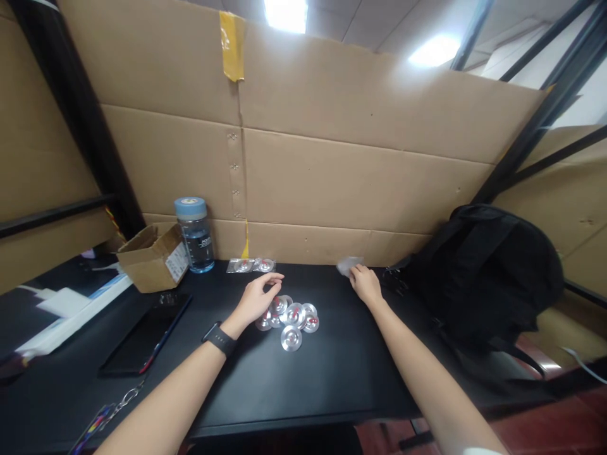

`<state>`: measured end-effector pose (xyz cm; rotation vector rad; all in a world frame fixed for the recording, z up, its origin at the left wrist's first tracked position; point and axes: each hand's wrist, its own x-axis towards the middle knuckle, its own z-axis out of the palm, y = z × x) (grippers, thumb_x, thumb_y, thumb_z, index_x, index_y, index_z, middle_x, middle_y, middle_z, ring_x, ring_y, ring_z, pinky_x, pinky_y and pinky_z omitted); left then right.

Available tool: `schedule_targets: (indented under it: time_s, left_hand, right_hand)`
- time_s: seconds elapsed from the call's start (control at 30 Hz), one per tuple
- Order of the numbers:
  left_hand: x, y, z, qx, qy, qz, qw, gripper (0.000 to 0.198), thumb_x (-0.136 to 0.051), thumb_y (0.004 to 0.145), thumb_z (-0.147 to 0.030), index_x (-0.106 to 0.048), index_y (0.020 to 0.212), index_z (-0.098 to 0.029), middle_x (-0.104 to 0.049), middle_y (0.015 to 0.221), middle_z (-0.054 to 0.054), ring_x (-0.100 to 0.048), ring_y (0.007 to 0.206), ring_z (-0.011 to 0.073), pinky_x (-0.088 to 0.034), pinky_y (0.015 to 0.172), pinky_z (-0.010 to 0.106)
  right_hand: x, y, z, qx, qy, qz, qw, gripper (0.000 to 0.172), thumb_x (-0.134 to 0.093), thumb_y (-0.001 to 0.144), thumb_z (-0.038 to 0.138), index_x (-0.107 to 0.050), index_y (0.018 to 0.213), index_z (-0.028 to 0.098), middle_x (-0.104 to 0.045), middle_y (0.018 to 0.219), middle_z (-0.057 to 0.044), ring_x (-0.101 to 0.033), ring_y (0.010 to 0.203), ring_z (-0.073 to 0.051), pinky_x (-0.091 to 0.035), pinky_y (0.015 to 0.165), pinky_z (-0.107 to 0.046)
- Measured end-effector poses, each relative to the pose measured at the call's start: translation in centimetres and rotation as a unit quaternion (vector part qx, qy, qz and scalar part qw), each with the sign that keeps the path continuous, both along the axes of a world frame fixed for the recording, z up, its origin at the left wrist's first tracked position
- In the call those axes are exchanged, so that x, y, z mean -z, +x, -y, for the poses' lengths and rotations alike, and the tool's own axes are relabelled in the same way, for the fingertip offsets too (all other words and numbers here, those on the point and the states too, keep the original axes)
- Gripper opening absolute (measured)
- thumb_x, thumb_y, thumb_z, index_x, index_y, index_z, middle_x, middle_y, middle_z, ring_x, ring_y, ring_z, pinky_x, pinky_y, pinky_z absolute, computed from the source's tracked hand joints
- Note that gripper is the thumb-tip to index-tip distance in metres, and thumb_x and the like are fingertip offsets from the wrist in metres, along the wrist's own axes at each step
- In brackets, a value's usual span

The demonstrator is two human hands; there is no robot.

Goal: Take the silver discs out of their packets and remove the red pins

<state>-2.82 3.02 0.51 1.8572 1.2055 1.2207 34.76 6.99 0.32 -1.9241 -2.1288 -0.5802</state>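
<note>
Several shiny metal discs (293, 319) with red centres lie in a loose pile on the black table (303, 379). My left hand (258, 297) hovers over the pile's left side, fingers curled in a pinch; I cannot make out anything in them. A black watch is on that wrist. My right hand (365, 283) reaches to the back of the table, and its closed fingers grip a small clear plastic bag (348, 265). Two bagged discs (251, 266) lie by the cardboard wall.
A blue-capped water bottle (194, 235) and an open cardboard box (152, 256) stand at back left. A black phone (145, 335) and a key lanyard (111, 411) lie at left. A black backpack (484, 278) fills the right. Cardboard walls (332, 158) enclose the desk.
</note>
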Motion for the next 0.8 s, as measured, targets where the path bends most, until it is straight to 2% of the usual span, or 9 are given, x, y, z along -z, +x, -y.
schedule_targets:
  time_s: [0.2,0.3,0.4,0.47,0.53,0.6,0.7,0.8]
  left_hand:
    - [0.2,-0.3,-0.2,0.002,-0.005,-0.016,1.000,0.032,-0.061,0.088,-0.031,-0.074,0.115,-0.021,-0.077,0.112,0.007,-0.072,0.107,0.0234,-0.054,0.099,0.037]
    - [0.1,-0.3,0.0,0.002,-0.016,-0.022,1.000,0.032,-0.061,0.088,-0.033,-0.074,0.116,-0.022,-0.077,0.111,0.007,-0.072,0.105,0.0235,-0.054,0.096,0.035]
    - [-0.1,-0.3,0.1,-0.004,-0.020,-0.029,0.999,0.032,-0.061,0.089,-0.036,-0.074,0.115,-0.022,-0.077,0.109,0.007,-0.073,0.099,0.0233,-0.055,0.091,0.034]
    - [-0.2,-0.3,0.2,-0.006,-0.030,-0.034,0.999,0.033,-0.060,0.090,-0.038,-0.074,0.115,-0.022,-0.077,0.107,0.006,-0.074,0.082,0.0206,-0.056,0.079,0.031]
    - [-0.1,-0.3,0.3,-0.006,-0.045,-0.036,0.998,0.035,-0.059,0.090,-0.041,-0.073,0.115,-0.022,-0.077,0.107,0.005,-0.068,0.060,0.0156,-0.054,0.064,0.028]
    - [-0.1,-0.3,0.3,-0.002,-0.057,-0.035,0.998,0.035,-0.059,0.090,-0.042,-0.073,0.116,-0.022,-0.077,0.107,0.004,-0.061,0.048,0.0123,-0.050,0.055,0.027]
    - [0.0,-0.4,0.3,0.012,-0.060,-0.036,0.997,0.033,-0.060,0.089,-0.040,-0.072,0.115,-0.023,-0.077,0.105,0.003,-0.060,0.045,0.0114,-0.048,0.052,0.025]
    - [0.1,-0.4,0.2,0.015,-0.043,-0.043,0.998,0.031,-0.060,0.089,-0.037,-0.073,0.114,-0.023,-0.078,0.100,0.002,-0.063,0.052,0.0128,-0.049,0.058,0.025]
  right_hand:
    - [0.0,-0.8,-1.8,0.008,-0.050,-0.035,0.998,0.032,-0.048,0.099,0.035,-0.076,0.105,0.021,-0.074,0.114,-0.011,-0.062,0.108,-0.027,-0.036,0.092,-0.037]
    - [-0.1,-0.5,-2.9,0.016,-0.077,-0.050,0.996,0.040,-0.038,0.103,0.030,-0.076,0.099,0.019,-0.076,0.110,-0.012,-0.065,0.105,-0.025,-0.038,0.090,-0.035]
    - [-0.5,-0.1,-4.2,0.017,-0.094,-0.058,0.994,0.032,-0.042,0.100,0.022,-0.074,0.101,0.017,-0.076,0.108,-0.014,-0.068,0.102,-0.024,-0.040,0.086,-0.032]
    - [-0.7,0.2,-5.0,0.008,-0.106,-0.062,0.992,0.023,-0.050,0.096,0.019,-0.072,0.104,0.018,-0.076,0.108,-0.012,-0.069,0.100,-0.024,-0.040,0.084,-0.030]
    - [-0.9,0.5,-5.7,-0.001,-0.119,-0.066,0.991,0.018,-0.057,0.093,0.019,-0.071,0.105,0.019,-0.076,0.107,-0.011,-0.069,0.099,-0.022,-0.041,0.081,-0.028]
    - [-1.0,0.8,-6.4,-0.009,-0.133,-0.070,0.989,0.017,-0.062,0.090,0.019,-0.070,0.105,0.020,-0.076,0.107,-0.009,-0.069,0.097,-0.021,-0.041,0.078,-0.027]
    - [-1.1,1.3,-7.3,-0.018,-0.153,-0.075,0.985,0.016,-0.067,0.087,0.021,-0.069,0.103,0.022,-0.076,0.105,-0.007,-0.069,0.094,-0.020,-0.041,0.075,-0.025]
    - [-1.3,1.7,-8.2,-0.027,-0.166,-0.078,0.983,0.017,-0.071,0.084,0.021,-0.069,0.100,0.022,-0.076,0.099,-0.006,-0.068,0.091,-0.020,-0.040,0.073,-0.025]
